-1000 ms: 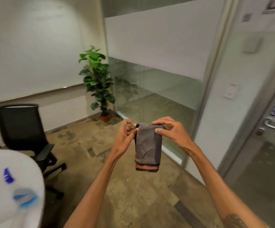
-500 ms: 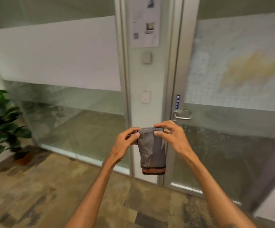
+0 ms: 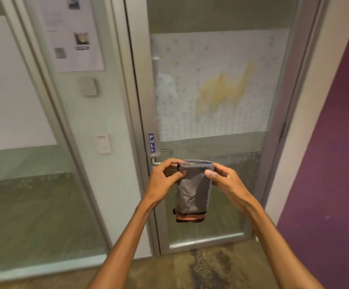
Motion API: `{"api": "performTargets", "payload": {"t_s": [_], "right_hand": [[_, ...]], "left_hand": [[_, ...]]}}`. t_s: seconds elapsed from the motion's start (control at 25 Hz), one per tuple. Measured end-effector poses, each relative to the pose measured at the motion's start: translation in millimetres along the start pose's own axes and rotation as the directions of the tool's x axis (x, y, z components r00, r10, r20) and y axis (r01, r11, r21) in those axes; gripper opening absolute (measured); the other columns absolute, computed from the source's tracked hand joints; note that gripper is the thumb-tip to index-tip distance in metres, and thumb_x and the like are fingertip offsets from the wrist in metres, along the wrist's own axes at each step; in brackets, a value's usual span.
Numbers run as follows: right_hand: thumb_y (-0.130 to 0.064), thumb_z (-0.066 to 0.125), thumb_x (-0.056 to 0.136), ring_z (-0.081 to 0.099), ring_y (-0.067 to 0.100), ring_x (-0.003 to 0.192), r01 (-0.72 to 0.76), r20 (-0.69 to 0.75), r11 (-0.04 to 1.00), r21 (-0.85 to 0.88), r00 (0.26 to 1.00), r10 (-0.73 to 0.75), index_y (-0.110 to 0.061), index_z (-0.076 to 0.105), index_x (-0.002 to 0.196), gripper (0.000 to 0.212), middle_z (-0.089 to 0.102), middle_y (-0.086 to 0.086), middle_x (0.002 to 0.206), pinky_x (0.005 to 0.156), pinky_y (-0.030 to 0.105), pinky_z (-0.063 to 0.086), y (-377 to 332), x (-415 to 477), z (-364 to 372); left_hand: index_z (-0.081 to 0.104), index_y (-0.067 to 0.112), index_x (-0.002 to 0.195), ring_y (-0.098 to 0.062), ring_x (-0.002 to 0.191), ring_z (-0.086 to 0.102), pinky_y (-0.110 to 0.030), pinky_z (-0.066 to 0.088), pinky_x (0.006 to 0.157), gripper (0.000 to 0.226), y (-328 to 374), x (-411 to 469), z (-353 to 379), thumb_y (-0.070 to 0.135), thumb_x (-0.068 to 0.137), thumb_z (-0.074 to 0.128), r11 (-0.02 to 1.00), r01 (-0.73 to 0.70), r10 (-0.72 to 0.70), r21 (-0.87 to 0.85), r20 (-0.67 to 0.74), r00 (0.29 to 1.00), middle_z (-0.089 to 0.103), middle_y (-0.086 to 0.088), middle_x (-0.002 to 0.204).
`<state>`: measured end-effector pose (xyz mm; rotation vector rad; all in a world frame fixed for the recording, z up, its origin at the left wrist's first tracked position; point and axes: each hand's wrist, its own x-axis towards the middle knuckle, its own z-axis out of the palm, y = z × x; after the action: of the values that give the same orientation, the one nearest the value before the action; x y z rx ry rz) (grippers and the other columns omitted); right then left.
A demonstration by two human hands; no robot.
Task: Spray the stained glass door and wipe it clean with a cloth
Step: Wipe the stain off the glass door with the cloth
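While both hands (image 3: 165, 180) pinch the folded cloth (image 3: 193, 188) (fingers closed), the stained door (image 3: 221, 90) now fills the view.

You are showing two bare forearms reaching in from the bottom edge, wearing no sleeves, gloves, watch or rings that are visible. Your left hand (image 3: 165, 180) and right hand (image 3: 225, 182) are both appearing uncovered.

A purple wall (image 3: 334, 142) stands at the right, and a mottled brown floor (image 3: 207, 268) runs below. At the left, a frosted glass partition (image 3: 13, 90) adjoins a pale panel (image 3: 98, 180) carrying a paper notice (image 3: 71, 32) and a white switch (image 3: 103, 143).
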<state>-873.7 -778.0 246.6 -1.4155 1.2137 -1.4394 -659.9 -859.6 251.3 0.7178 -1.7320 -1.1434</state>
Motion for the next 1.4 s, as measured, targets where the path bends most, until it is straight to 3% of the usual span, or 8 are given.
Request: {"api": "performTargets", "payload": {"t_s": [0.28,0.52,0.68,0.8,1.0,1.16,1.28,1.4], "right_hand": [[-0.027,0.074,0.084,0.07,0.023,0.1,-0.01,-0.202,0.999,0.044,0.979,0.019,-0.013,0.075,0.109,0.029,0.075,0.015,0.111,0.097,0.054,0.052,23.7,59.2,-98.1],[-0.021,0.074,0.086,0.071,0.018,0.093,0.007,-0.22,0.999,0.031,0.975,0.0,-0.012,0.077,0.104,0.02,0.077,0.01,0.103,0.083,0.039,0.052,15.7,126.6,-178.6],[-0.021,0.077,0.084,0.072,0.024,0.096,0.02,-0.242,0.999,0.037,0.97,-0.01,-0.013,0.077,0.101,0.019,0.077,0.01,0.102,0.086,0.042,0.056,24.9,163.4,-221.5],[-0.022,0.077,0.084,0.073,0.025,0.095,0.031,-0.269,0.998,0.048,0.963,-0.017,-0.014,0.077,0.099,0.016,0.078,0.007,0.099,0.084,0.039,0.056,33.6,186.0,-242.1],[-0.034,0.075,0.084,0.07,0.027,0.101,0.073,-0.293,0.985,0.157,0.956,-0.025,-0.01,0.074,0.111,0.037,0.075,0.011,0.108,0.087,0.038,0.057,49.5,225.4,-259.1],[-0.052,0.061,0.092,0.064,0.026,0.115,-0.008,-0.172,0.987,0.16,0.985,0.035,-0.007,0.062,0.129,0.059,0.069,0.009,0.122,0.1,0.04,0.048,67.7,254.5,-269.0],[-0.058,0.076,0.074,0.065,0.022,0.12,-0.061,-0.104,0.995,0.083,0.992,0.07,-0.017,0.066,0.127,0.068,0.07,0.005,0.127,0.105,0.042,0.049,78.1,270.9,-270.6],[-0.046,0.079,0.073,0.067,0.023,0.117,-0.005,-0.136,0.997,0.08,0.991,0.016,-0.021,0.072,0.119,0.053,0.072,0.005,0.124,0.102,0.045,0.051,83.5,282.1,-269.1]], "left_hand": [[0.052,0.021,0.145,-0.013,0.108,0.071,-0.023,0.059,0.088,0.061,-27.1,108.8,71.1,-0.002,0.092,0.07,0.978,0.12,-0.07,-0.172,0.273,0.96,0.076,-0.001,0.112],[0.073,0.022,0.122,-0.016,0.117,0.071,-0.024,0.058,0.091,0.069,-35.7,200.7,132.1,0.06,0.066,0.085,0.928,0.218,-0.127,-0.304,0.292,0.948,0.076,-0.002,0.121],[0.076,0.019,0.115,-0.015,0.107,0.073,-0.022,0.059,0.085,0.03,-34.3,249.3,162.6,0.03,0.087,0.078,0.95,0.174,-0.11,-0.26,0.243,0.964,0.079,-0.002,0.112],[0.076,0.01,0.115,-0.012,0.095,0.075,-0.02,0.06,0.077,0.022,-33.1,280.3,176.0,0.012,0.094,0.071,0.975,0.129,-0.093,-0.182,0.191,0.977,0.081,-0.002,0.1],[0.08,0.014,0.105,-0.011,0.09,0.075,-0.023,0.063,0.076,0.014,-33.1,332.9,188.1,0.013,0.092,0.074,0.984,0.089,-0.065,-0.151,0.16,0.985,0.081,-0.002,0.095],[0.08,0.017,0.101,-0.011,0.087,0.075,-0.024,0.063,0.076,0.012,-32.8,377.8,187.0,0.015,0.092,0.074,0.986,0.07,-0.038,-0.152,0.205,0.978,0.081,-0.001,0.094],[0.08,0.014,0.104,-0.01,0.087,0.075,-0.023,0.063,0.077,0.014,-36.4,409.8,179.0,0.015,0.092,0.074,0.984,0.061,-0.021,-0.169,0.23,0.973,0.081,-0.002,0.096],[0.079,0.012,0.109,-0.012,0.09,0.075,-0.024,0.063,0.079,0.018,-46.0,435.8,169.4,0.017,0.093,0.073,0.984,0.073,-0.027,-0.163,0.267,0.963,0.081,-0.005,0.1]]}}
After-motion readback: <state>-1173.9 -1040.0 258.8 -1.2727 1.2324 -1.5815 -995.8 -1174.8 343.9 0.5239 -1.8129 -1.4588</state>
